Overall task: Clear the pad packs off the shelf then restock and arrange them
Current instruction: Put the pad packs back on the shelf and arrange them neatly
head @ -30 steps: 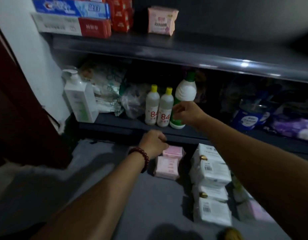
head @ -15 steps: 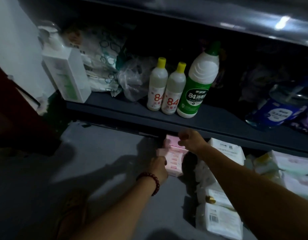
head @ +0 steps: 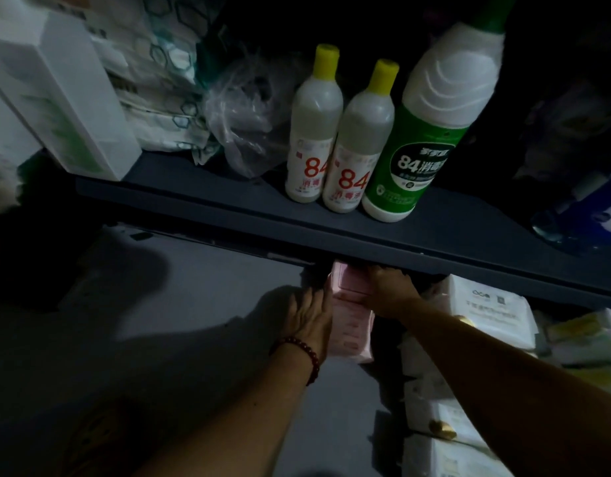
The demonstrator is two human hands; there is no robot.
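A stack of pink pad packs (head: pixel 352 325) is seen on the floor (head: pixel 194 304), just under the front edge of the shelf (head: pixel 228 204). The left hand (head: pixel 311 315) is laid flat against the stack's left side, fingers straight. The top pack is gripped by the right hand (head: pixel 390 290), fingers curled over it. Just right of the stack, white packs (head: pixel 486 304) are piled. Three bottles (head: pixel 424 132) are stood near the shelf's front edge.

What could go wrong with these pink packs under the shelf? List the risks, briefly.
1. The left hand only presses flat against the side of the pink pad packs, so they might slip or splay when lifted.
2. The right hand sits right under the shelf edge; raising it could knock the edge and perhaps jolt the green bottle standing near the front.
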